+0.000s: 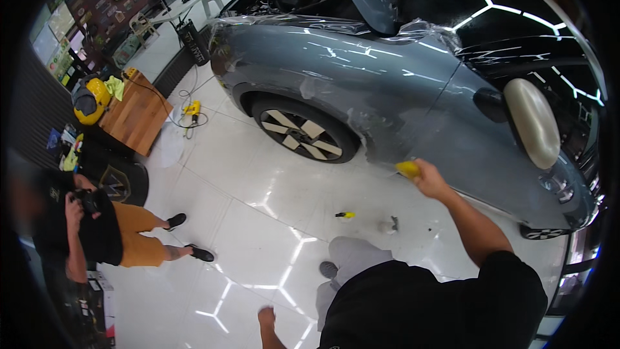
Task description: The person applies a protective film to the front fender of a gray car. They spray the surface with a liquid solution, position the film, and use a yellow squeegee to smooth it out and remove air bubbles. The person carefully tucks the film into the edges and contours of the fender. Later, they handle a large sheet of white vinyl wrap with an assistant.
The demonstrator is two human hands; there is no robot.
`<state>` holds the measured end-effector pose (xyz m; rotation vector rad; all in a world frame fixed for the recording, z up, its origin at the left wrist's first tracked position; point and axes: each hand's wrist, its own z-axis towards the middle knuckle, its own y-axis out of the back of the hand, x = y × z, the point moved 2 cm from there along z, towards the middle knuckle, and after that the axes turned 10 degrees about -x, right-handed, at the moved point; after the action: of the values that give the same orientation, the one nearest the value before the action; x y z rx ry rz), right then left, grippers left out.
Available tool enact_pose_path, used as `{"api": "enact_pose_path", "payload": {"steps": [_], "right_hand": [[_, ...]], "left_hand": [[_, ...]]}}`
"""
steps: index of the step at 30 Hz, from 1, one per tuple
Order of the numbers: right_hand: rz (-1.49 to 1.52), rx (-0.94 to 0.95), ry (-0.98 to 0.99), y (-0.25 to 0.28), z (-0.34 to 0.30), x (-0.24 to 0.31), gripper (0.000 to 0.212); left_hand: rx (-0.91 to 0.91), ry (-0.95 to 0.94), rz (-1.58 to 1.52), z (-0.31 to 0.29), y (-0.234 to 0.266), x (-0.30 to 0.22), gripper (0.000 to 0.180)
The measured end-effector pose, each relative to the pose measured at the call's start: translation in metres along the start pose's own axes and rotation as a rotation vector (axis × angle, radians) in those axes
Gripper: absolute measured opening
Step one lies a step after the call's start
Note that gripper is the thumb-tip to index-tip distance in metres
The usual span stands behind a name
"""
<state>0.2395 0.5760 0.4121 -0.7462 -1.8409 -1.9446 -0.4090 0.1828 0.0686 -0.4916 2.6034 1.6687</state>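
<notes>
My right hand (429, 179) grips a yellow squeegee (407, 169) right of centre in the frame, by the lower flank of the car (400, 84); I cannot confirm contact from this angle. My left hand (266, 315), at the bottom centre, is curled; I cannot tell whether it holds anything. For a clean result, I judge it best to keep the blade flat, press evenly and overlap each stroke toward the loose edge. The clear film (381, 142), just right of the front wheel (300, 130), appears wrinkled and ragged. The car spans the upper centre and right: glossy grey-blue, with reflected light lines across its panels.
</notes>
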Motion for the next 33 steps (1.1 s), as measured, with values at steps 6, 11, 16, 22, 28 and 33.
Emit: {"api": "enact_pose_path", "payload": {"steps": [6,11,16,22,28,33], "right_hand": [[0.655,0.087,0.925,0.027,-0.023,0.221,0.027],[0.945,-0.420,0.942,0.012,0.012,0.240,0.022],[1.351,-0.308,0.372,-0.019,0.041,0.206,0.029],[0.978,-0.850,-1.163,-0.273,-0.083,-0.092,0.052],[-0.037,-0.673,-1.416,-0.455,-0.161,-0.214,0.048],[-0.637,-0.686,-1.422,-0.400,-0.158,-0.359,0.060]], "left_hand": [[-0.415,-0.036,-0.365,0.267,0.303,-0.153,0.043],[-0.186,-0.134,-0.576,0.416,0.449,-0.241,0.036],[0.073,-0.256,0.411,0.492,0.481,-0.124,0.025],[0.217,0.033,0.239,0.511,0.497,-0.031,0.023],[-0.013,-0.116,0.366,0.625,0.565,-0.174,0.026],[-0.273,-0.257,0.422,0.647,0.619,-0.288,0.030]]}}
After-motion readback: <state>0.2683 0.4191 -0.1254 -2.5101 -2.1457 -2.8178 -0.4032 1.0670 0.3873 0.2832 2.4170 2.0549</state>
